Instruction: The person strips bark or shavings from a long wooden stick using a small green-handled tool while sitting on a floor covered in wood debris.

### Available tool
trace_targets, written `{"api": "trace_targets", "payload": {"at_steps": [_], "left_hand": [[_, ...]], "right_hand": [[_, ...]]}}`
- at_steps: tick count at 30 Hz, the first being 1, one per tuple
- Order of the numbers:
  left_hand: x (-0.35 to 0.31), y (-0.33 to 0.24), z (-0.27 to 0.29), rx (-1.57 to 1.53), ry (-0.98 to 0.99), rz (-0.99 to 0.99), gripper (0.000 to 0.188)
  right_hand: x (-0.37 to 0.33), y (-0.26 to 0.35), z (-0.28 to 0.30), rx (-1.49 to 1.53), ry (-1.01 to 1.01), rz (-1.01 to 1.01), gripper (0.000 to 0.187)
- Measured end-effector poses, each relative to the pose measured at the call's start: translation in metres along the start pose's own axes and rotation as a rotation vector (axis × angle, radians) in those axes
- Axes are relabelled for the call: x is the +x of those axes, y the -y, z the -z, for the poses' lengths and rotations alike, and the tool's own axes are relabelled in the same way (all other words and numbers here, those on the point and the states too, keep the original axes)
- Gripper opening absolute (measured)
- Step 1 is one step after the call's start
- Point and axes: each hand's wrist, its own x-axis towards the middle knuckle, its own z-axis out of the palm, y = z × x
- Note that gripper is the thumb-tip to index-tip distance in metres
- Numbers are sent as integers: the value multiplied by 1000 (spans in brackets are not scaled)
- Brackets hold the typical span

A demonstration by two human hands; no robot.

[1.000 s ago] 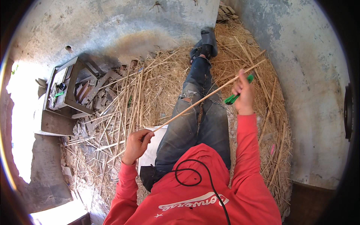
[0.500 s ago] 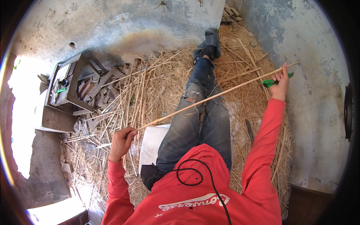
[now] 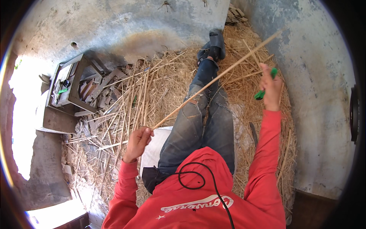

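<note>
A long, thin bamboo stick (image 3: pixel 217 79) slants across above my outstretched legs. My left hand (image 3: pixel 138 143) is closed on its near end, with thumb and fingers pinched together. The stick's far end rises free toward the wall at the upper right. My right hand (image 3: pixel 271 87) is apart from the stick, below its far part, and closed around a green-handled knife (image 3: pixel 260 95). Green shows on both sides of that fist. The blade cannot be made out.
Straw-like shavings and strips (image 3: pixel 164 91) cover the floor around my legs. An overturned wooden frame (image 3: pixel 72 86) stands at the left with scrap wood beside it. A pale cloth (image 3: pixel 152 149) lies by my thigh. Concrete walls (image 3: pixel 316 87) rise ahead and at the right.
My right hand has let go of the stick's far end and moved left and slightly down. That end has swung up and left. My left hand has moved a little right.
</note>
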Motion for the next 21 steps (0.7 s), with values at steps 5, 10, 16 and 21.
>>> {"api": "trace_targets", "payload": {"at_steps": [5,10,16,21], "left_hand": [[12,-10,-60,-406,142,63,42],[19,-34,-103,-644,229,1,44],[29,-42,-119,-685,237,-4,45],[24,-53,-121,-92,44,-135,32]], "right_hand": [[-69,11,-71,-142,337,-41,37],[-124,-9,-108,-176,691,-14,29],[-154,-19,-126,-23,726,26,24],[-155,-18,-122,-213,756,64,23]]}}
